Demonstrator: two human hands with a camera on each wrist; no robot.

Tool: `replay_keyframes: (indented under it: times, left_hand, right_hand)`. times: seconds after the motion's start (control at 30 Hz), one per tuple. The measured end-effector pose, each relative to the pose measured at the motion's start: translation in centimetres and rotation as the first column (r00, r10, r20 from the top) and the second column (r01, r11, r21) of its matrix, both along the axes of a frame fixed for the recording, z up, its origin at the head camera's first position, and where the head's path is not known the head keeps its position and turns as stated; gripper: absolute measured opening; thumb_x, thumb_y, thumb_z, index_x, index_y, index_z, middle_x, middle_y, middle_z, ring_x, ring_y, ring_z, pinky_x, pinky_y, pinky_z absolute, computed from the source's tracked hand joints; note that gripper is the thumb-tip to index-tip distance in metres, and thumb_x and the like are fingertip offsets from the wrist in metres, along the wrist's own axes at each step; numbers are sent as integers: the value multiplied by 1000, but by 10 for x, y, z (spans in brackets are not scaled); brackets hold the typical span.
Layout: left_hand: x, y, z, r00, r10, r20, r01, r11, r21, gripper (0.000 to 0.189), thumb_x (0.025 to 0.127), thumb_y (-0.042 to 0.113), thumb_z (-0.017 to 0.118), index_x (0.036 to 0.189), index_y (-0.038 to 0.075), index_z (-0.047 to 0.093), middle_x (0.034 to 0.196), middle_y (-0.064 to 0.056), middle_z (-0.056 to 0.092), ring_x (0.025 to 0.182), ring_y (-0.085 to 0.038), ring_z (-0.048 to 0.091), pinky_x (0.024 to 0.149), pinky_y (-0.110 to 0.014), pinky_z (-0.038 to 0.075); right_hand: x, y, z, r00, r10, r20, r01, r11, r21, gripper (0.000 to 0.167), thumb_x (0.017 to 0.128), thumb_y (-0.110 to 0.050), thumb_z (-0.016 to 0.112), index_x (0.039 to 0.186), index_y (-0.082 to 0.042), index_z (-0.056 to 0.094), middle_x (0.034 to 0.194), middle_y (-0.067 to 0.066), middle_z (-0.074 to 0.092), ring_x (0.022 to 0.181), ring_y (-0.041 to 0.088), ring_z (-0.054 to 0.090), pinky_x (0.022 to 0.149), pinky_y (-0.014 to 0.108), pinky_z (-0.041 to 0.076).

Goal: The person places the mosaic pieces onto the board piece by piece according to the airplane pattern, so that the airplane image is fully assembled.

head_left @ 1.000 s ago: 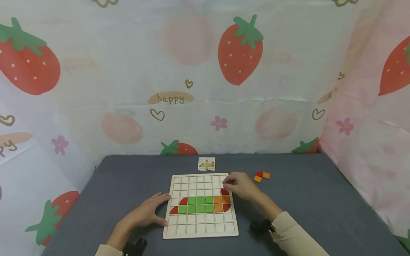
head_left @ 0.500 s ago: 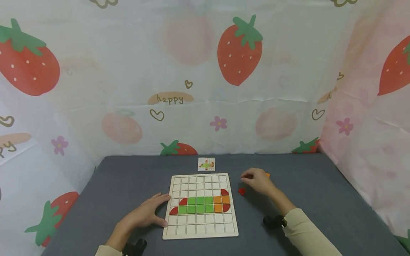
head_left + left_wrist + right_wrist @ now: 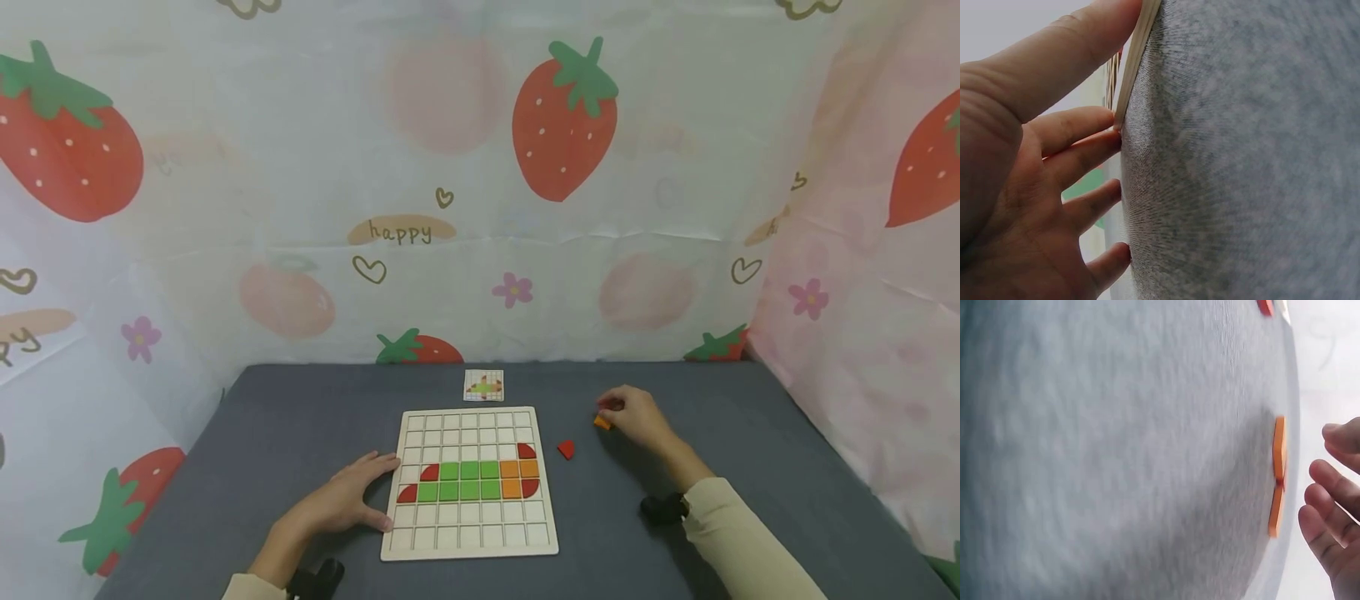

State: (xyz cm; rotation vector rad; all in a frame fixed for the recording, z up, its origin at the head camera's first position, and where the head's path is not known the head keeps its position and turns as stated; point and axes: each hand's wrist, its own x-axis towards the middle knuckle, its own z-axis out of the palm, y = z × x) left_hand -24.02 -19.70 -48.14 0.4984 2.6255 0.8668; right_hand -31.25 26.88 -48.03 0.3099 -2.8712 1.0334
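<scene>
The left hand [image 3: 348,492] lies at the left edge of a pale wooden grid board [image 3: 459,536], fingers spread. In the left wrist view its thumb touches the board's edge [image 3: 1132,72]. Green, orange and red tiles fill cells across the board's middle. The right hand [image 3: 637,414] hovers over loose tiles right of the board, one orange tile [image 3: 602,422] showing below its fingers. In the right wrist view its fingers [image 3: 1329,519] are apart from two orange tiles [image 3: 1279,449], with a bit of red between them. A loose red tile [image 3: 566,450] lies beside the board.
A small pattern card [image 3: 483,385] lies behind the board on the dark grey tablecloth [image 3: 315,417]. A strawberry-print curtain [image 3: 660,208] hangs behind the table and along both sides.
My right hand has moved right, from the board's upper right edge to the loose orange tiles. The red tile beside the board has come into view. The left hand stays still.
</scene>
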Motion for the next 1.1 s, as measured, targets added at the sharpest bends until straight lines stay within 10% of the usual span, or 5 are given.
replay_keyframes:
  times: [1.1]
  left_hand:
    - [-2, -1, -3, 1000, 2, 11, -2, 1000, -1, 95, 65, 33, 88, 145, 4, 45, 152, -20, 40, 145, -48, 23, 108, -72, 19]
  right_hand:
    - [-15, 24, 2, 991, -22, 130, -6, 977, 213, 25, 87, -8, 69, 107, 8, 68, 102, 21, 65, 90, 32, 64, 78, 45, 53]
